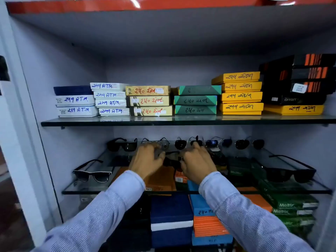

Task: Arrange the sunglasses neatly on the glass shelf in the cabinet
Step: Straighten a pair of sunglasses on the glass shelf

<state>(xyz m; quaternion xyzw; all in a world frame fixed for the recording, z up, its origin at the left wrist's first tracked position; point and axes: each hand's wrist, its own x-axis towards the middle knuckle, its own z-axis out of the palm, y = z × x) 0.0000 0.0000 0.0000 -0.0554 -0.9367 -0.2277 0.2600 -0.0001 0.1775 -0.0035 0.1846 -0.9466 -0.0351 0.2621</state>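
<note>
Both my hands reach into the cabinet over the lower glass shelf (76, 190). My left hand (148, 160) and my right hand (197, 163) each grip one end of a black pair of sunglasses (171, 160) held between them at the shelf's middle. Along the back of the shelf stands a row of several sunglasses: a black square pair (122, 144), a clear-lens pair (163, 143), dark aviators (181, 144), a blue-lens pair (211, 143) and more dark ones (242, 144). A black-and-white pair (92, 174) lies front left, a large black pair (291, 172) front right.
The upper glass shelf (109, 122) carries stacks of labelled boxes: white (76, 106), cream (149, 100), green (196, 100), yellow (240, 95) and black (298, 82). Under the lower shelf sit blue (171, 211), orange (209, 226) and green boxes (294, 206). The cabinet's white side wall (21, 124) stands at the left.
</note>
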